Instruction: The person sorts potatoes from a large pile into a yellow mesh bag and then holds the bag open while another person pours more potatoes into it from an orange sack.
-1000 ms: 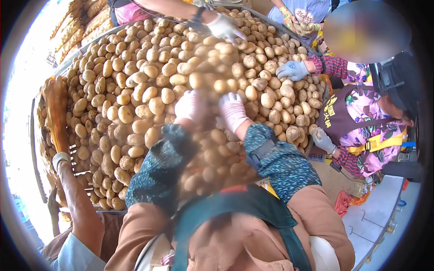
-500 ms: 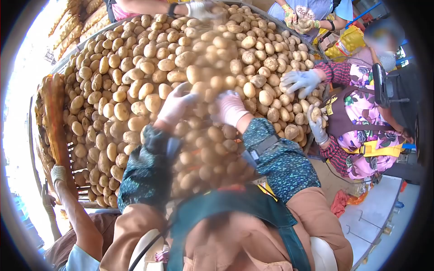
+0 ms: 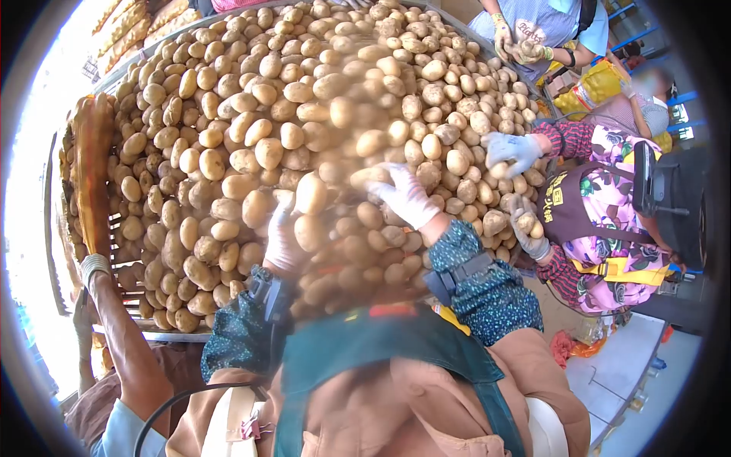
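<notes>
My right hand (image 3: 409, 199), in a white glove, pinches a potato (image 3: 368, 178) between thumb and fingers, above the pile. Lower left of it, my left hand (image 3: 280, 238) is seen edge-on in its white glove. Its fingers curve against a large potato (image 3: 311, 193), and another potato (image 3: 308, 232) is beside the palm; the far fingers are hidden. Around both hands lies a wide heap of potatoes (image 3: 269, 153), blurred in the middle strip.
A co-worker's gloved hands (image 3: 512, 154) hold potatoes on the right. Another person's hands (image 3: 525, 50) are beyond the back edge. At left, a gloved hand (image 3: 94, 266) grips a brown sack-like bundle (image 3: 93, 175). Filled sacks (image 3: 122, 30) stand at back left.
My right hand has moved down and right and now has a potato. My left hand has come down and left, against a potato. The right co-worker's upper hand has closed on a potato.
</notes>
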`<action>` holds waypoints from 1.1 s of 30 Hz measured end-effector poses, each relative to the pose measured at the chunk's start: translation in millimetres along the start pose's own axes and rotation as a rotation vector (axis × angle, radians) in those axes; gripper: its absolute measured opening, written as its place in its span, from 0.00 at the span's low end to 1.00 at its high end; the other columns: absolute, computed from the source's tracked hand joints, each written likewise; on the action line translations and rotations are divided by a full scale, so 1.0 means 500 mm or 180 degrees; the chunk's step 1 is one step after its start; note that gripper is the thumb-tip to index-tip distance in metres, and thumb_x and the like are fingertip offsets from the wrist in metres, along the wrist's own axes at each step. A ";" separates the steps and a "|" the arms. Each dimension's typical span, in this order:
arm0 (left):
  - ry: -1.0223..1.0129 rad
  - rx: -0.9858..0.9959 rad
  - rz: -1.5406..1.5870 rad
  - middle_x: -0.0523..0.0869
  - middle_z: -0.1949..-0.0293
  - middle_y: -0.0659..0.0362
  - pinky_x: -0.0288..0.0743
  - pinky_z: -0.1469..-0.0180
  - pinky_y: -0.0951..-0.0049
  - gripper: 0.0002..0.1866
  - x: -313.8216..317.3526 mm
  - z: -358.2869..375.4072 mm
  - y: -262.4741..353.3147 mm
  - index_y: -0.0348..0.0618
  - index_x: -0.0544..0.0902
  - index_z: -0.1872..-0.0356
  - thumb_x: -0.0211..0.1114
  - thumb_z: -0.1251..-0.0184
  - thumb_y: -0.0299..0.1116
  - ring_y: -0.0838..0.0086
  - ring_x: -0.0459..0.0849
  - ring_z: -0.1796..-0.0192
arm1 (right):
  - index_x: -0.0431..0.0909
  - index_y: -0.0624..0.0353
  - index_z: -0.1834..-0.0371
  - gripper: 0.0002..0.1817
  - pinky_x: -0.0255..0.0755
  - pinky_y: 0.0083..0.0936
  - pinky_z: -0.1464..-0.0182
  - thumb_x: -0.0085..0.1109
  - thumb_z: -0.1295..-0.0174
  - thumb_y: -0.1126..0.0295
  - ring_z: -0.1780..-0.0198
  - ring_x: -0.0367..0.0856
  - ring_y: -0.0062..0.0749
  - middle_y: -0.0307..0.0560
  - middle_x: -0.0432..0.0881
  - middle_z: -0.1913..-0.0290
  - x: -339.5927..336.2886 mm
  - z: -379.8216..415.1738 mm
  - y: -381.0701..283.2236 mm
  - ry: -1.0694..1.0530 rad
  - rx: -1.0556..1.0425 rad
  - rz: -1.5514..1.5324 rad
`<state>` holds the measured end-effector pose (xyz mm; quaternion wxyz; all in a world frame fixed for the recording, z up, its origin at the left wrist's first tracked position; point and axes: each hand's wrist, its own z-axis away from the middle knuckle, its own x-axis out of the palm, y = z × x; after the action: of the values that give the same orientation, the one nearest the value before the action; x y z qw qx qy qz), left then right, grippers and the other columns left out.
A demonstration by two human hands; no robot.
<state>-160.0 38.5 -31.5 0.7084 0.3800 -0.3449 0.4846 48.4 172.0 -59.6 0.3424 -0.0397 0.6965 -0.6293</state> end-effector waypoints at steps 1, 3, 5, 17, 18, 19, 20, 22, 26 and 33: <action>-0.0196 0.0018 0.0045 0.81 0.41 0.48 0.83 0.46 0.48 0.34 -0.016 -0.003 -0.002 0.42 0.76 0.36 0.56 0.26 0.62 0.50 0.81 0.39 | 0.84 0.60 0.48 0.17 0.76 0.29 0.43 0.68 0.34 0.61 0.47 0.84 0.33 0.44 0.87 0.49 0.006 0.013 -0.014 -0.0155 0.0311 -0.1219; -0.0405 -0.0095 0.0257 0.77 0.35 0.47 0.81 0.43 0.46 0.35 -0.032 -0.008 -0.008 0.43 0.74 0.33 0.56 0.27 0.63 0.50 0.77 0.34 | 0.82 0.64 0.44 0.15 0.76 0.22 0.41 0.61 0.26 0.66 0.45 0.82 0.22 0.40 0.87 0.48 0.003 0.040 -0.021 -0.0267 0.0725 -0.1978; -0.0696 -0.0220 0.0636 0.70 0.27 0.45 0.79 0.38 0.46 0.38 -0.040 -0.014 -0.023 0.45 0.71 0.28 0.56 0.27 0.64 0.50 0.71 0.28 | 0.82 0.64 0.44 0.15 0.75 0.23 0.39 0.62 0.27 0.66 0.44 0.82 0.23 0.41 0.87 0.48 -0.014 0.072 -0.119 -0.0522 0.0956 -0.2358; -0.0475 0.1165 -0.2694 0.81 0.40 0.45 0.76 0.35 0.43 0.30 -0.044 -0.013 -0.051 0.41 0.77 0.38 0.52 0.24 0.58 0.50 0.79 0.38 | 0.81 0.58 0.47 0.12 0.77 0.26 0.57 0.63 0.31 0.70 0.61 0.82 0.25 0.42 0.86 0.61 -0.046 -0.044 0.058 0.0507 0.0428 0.0625; -0.0546 0.0940 -0.2053 0.81 0.41 0.46 0.76 0.35 0.43 0.29 -0.045 -0.010 -0.052 0.41 0.77 0.39 0.53 0.24 0.56 0.51 0.79 0.38 | 0.80 0.56 0.45 0.14 0.78 0.27 0.59 0.64 0.33 0.71 0.63 0.82 0.25 0.42 0.86 0.61 -0.031 -0.065 0.099 0.0699 0.0437 0.0508; -0.1041 0.0491 -0.0775 0.81 0.41 0.47 0.76 0.35 0.44 0.28 -0.030 -0.002 -0.049 0.41 0.77 0.38 0.54 0.24 0.54 0.51 0.79 0.38 | 0.79 0.56 0.43 0.17 0.78 0.27 0.60 0.65 0.35 0.72 0.64 0.81 0.24 0.42 0.85 0.62 -0.026 -0.087 0.108 0.0751 0.0474 0.0464; -0.1171 0.0333 -0.0313 0.81 0.41 0.47 0.76 0.35 0.44 0.27 -0.025 -0.001 -0.049 0.41 0.77 0.38 0.55 0.24 0.52 0.51 0.79 0.38 | 0.78 0.56 0.41 0.21 0.78 0.26 0.61 0.67 0.38 0.72 0.65 0.81 0.24 0.42 0.85 0.62 -0.021 -0.109 0.116 0.0804 0.0510 0.0419; -0.1380 -0.0031 0.0612 0.81 0.42 0.47 0.75 0.36 0.44 0.25 -0.016 0.003 -0.047 0.42 0.76 0.37 0.56 0.25 0.49 0.52 0.79 0.39 | 0.75 0.60 0.36 0.31 0.78 0.23 0.62 0.73 0.45 0.75 0.67 0.80 0.23 0.43 0.85 0.62 -0.015 -0.144 0.117 0.0614 0.0670 0.0466; -0.1194 -0.0074 0.0559 0.81 0.41 0.48 0.75 0.37 0.44 0.27 -0.067 -0.007 -0.060 0.44 0.74 0.35 0.56 0.25 0.51 0.51 0.78 0.39 | 0.79 0.59 0.40 0.22 0.79 0.17 0.64 0.65 0.38 0.78 0.67 0.82 0.22 0.39 0.85 0.59 -0.045 -0.154 -0.005 -0.0532 0.1142 -0.1374; -0.0575 0.0065 0.0151 0.80 0.39 0.48 0.77 0.43 0.43 0.33 -0.090 0.003 -0.060 0.50 0.74 0.33 0.60 0.30 0.61 0.48 0.79 0.41 | 0.78 0.55 0.40 0.21 0.81 0.36 0.57 0.58 0.39 0.74 0.54 0.85 0.37 0.47 0.82 0.54 -0.074 -0.116 0.091 -0.0558 -0.0449 0.3783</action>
<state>-145.1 11.0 -75.7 0.6588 0.4211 -0.4113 0.4685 63.2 248.4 -86.7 0.6880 0.2819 0.6087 -0.2769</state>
